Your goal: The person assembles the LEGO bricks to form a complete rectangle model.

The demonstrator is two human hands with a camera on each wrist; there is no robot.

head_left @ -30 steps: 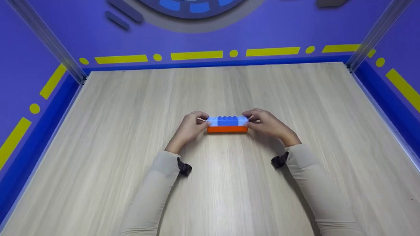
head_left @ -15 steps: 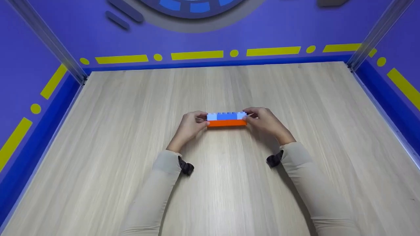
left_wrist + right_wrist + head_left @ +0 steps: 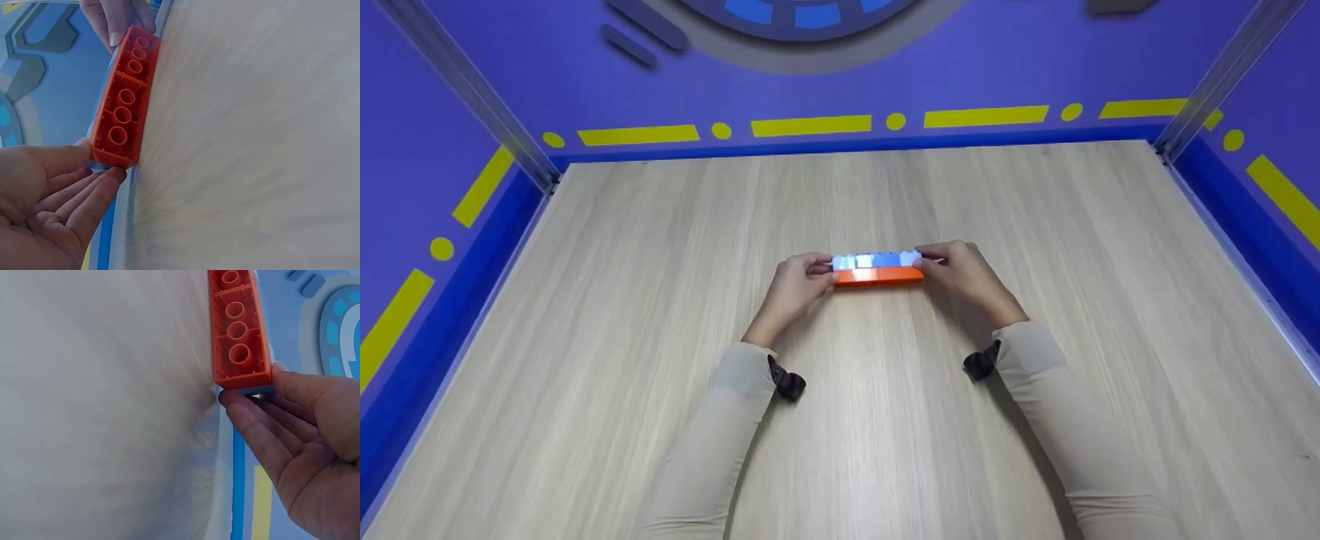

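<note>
Between the two hands is a bar of toy building bricks: an orange lower layer (image 3: 877,277) under a blue and light-blue upper layer (image 3: 885,260). My left hand (image 3: 797,283) pinches its left end between thumb and fingers, and my right hand (image 3: 966,276) pinches the right end likewise. Both wrist views look at the hollow orange underside (image 3: 122,115), with its round tubes and a dividing wall partway along. That bottom is tipped toward the person. Mostly hidden in the wrist views are the blue bricks; a sliver of blue (image 3: 257,390) shows beyond the orange end.
A light wood-grain tabletop (image 3: 660,247) spreads around the hands. Purple-blue panels (image 3: 825,94) with yellow dashes stand along the back and both sides. Small black cameras (image 3: 790,385) sit at the cuffs of the beige sleeves.
The brick bar has moved a little away from the person and tipped, so its orange front face shows more and its studded top less. Both hands keep their pinch; the right arm shifted slightly inward.
</note>
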